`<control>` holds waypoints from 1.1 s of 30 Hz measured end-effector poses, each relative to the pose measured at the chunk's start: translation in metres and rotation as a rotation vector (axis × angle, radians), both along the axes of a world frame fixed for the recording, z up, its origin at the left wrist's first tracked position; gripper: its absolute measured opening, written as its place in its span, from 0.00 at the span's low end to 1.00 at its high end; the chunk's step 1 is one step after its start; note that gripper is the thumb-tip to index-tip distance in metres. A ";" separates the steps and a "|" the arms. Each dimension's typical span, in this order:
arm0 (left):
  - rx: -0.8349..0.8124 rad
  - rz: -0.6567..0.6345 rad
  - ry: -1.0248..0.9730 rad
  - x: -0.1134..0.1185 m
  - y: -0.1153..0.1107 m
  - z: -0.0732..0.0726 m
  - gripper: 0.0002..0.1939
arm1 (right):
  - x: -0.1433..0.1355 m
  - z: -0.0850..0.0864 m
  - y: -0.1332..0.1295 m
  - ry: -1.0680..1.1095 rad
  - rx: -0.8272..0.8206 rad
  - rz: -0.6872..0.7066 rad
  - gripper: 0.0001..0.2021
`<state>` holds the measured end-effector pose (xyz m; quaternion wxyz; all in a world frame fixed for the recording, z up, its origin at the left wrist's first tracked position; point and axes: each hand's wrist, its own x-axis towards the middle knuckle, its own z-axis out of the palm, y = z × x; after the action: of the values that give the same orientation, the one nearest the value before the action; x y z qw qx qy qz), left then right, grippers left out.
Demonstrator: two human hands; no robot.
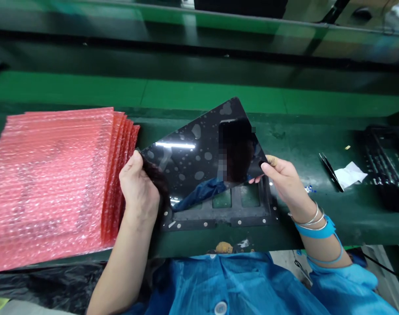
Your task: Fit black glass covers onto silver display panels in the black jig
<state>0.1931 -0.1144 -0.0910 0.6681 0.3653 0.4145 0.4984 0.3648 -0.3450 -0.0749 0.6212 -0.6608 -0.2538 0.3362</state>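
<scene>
A glossy black panel (199, 153) with pale blotches and reflections is tilted above the bench in front of me. Its left edge is gripped by my left hand (138, 186), thumb near the corner and other fingers hidden behind. At the right corner my right hand (280, 177) pinches the panel, thumb on the front and fingertips showing below the edge. Beneath the panel lies a dark frame (219, 214) with rectangular openings and round silvery studs; the panel covers part of it.
Red bubble-wrap bags (51, 183) are stacked at the left. To the right lie black tweezers (331, 173), a white paper piece (350, 174) and a black rack (390, 166). A green strip (199, 96) runs along the back.
</scene>
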 end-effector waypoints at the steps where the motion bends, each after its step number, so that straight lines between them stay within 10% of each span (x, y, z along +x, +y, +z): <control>1: 0.008 0.019 -0.002 0.001 0.000 0.001 0.09 | -0.002 0.000 0.001 0.012 0.016 -0.022 0.20; 8: 0.047 -0.064 -0.032 0.002 -0.001 -0.005 0.08 | -0.006 -0.011 0.005 0.095 0.035 -0.160 0.22; 19: -0.038 -0.776 0.103 0.000 -0.024 0.000 0.21 | 0.035 -0.027 -0.006 0.070 0.115 -0.392 0.22; 33: -0.029 -0.750 0.020 -0.008 -0.032 0.001 0.20 | 0.045 -0.029 0.007 0.103 0.102 -0.352 0.21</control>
<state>0.1850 -0.1464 -0.0895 0.8053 0.4871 0.2652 0.2095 0.4100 -0.3380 -0.1038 0.7155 -0.6444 -0.1188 0.2425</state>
